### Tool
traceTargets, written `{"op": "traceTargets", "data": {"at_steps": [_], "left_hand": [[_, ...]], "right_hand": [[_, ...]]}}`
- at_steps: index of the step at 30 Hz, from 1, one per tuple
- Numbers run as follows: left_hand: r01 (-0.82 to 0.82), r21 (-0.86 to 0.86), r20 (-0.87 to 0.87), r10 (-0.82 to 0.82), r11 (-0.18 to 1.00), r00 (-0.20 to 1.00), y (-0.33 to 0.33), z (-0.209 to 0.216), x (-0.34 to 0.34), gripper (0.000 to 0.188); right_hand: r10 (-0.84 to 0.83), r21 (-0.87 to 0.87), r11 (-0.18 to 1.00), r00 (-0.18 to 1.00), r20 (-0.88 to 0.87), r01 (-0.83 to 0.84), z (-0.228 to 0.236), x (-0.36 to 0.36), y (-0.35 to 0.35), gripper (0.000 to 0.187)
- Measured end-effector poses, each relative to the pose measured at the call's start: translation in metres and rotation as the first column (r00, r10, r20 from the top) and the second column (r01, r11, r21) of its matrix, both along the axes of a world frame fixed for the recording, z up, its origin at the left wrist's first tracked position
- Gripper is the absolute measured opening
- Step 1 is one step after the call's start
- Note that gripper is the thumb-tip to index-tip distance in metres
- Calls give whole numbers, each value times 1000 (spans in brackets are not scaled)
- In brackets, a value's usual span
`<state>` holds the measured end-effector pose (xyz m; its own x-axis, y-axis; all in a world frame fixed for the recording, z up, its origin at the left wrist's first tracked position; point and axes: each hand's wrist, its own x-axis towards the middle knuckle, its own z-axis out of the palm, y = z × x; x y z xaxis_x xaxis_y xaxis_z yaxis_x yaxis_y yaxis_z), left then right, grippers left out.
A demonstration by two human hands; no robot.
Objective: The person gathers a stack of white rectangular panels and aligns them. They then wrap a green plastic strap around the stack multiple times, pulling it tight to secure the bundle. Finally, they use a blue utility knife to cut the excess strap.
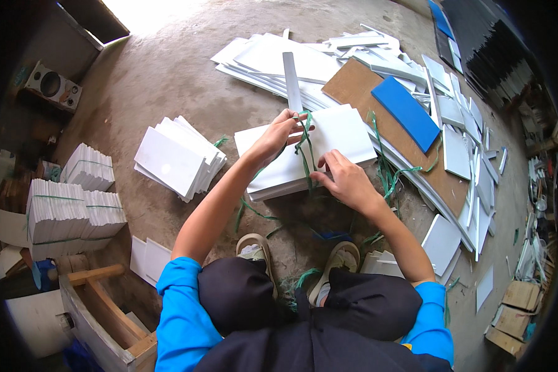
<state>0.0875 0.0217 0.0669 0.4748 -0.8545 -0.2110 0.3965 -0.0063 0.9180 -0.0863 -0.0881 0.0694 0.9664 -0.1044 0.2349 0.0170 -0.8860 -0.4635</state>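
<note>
Presently, the green string (pixel 305 152) is gripped by the left hand (pixel 279 135) and pinned by the right hand (pixel 344 180) on the white panel stack (pixel 328 139) at 12 o'clock beyond the sandals; tension is best kept centred, bare floor (pixel 167 80) lying open at 10 o'clock, scattered offcuts (pixel 459 155) crowding 2 o'clock.

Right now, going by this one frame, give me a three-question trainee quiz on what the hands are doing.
1. True or false: the left hand grips the green string above the white panel stack.
2. Where does the right hand rest? A) on the blue panel B) on the stack's near edge, by the string C) on the wooden crate
3. Fill in: the tied bundles stand to the person's ____.

Key: 1 true; 2 B; 3 left.
</note>
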Motion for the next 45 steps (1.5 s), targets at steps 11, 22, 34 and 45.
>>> {"op": "traceTargets", "data": {"at_steps": [11,22,34,45], "left_hand": [[-108,-96,-181,89,989,979,-1,14,-11,9],[-165,46,-465,167,985,869,8,26,-14,21],[-20,123,18,18,992,1000,20,24,-14,23],[182,179,-66,-172,967,983,22,33,-15,34]], "right_hand": [[-164,-246,952,983,85,180,-11,9,17,28],[-161,27,987,983,83,160,4,-4,31,24],[-189,231,956,982,16,181,-11,-6,15,12],[-252,469,860,967,44,203,15,-7,8,29]]}}
